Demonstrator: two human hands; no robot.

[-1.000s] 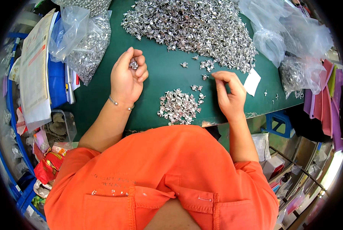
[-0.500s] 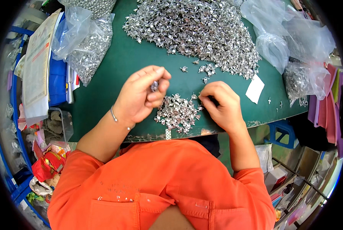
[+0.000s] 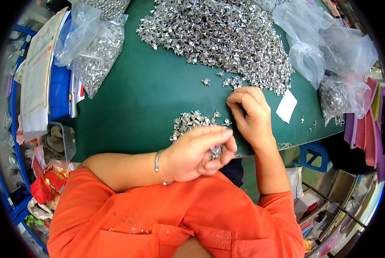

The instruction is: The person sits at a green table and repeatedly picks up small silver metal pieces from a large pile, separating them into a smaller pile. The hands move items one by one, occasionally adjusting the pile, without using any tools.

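Left hand point(image 3: 196, 152) is curled tight at the near edge of the green table point(image 3: 136, 107), fingers clenched around a small cluster of metal parts point(image 3: 216, 152) that peeks out between fingertips and thumb. A thin bracelet point(image 3: 157, 160) sits on that wrist. Right hand point(image 3: 250, 116) hangs just beyond it, fingers bent and pinched together near the small pile point(image 3: 192, 122); whether it actually grips a piece, I cannot tell.

That small pile of shiny metal parts lies close to the near edge, between both hands. The big heap point(image 3: 222, 38) spreads across the far side, and a wide bare stretch of green lies open on the left between the two. A few loose pieces point(image 3: 206, 81) sit in the gap ahead of the right hand.

A white paper slip point(image 3: 286, 106) lies right of the right hand. One filled clear bag point(image 3: 95, 56) at the table's left edge, another filled bag point(image 3: 336, 96) at the right edge, with empty crumpled bags point(image 3: 321, 38) behind it. Blue bin point(image 3: 59, 92) and papers point(image 3: 35, 73) crowd the left side.
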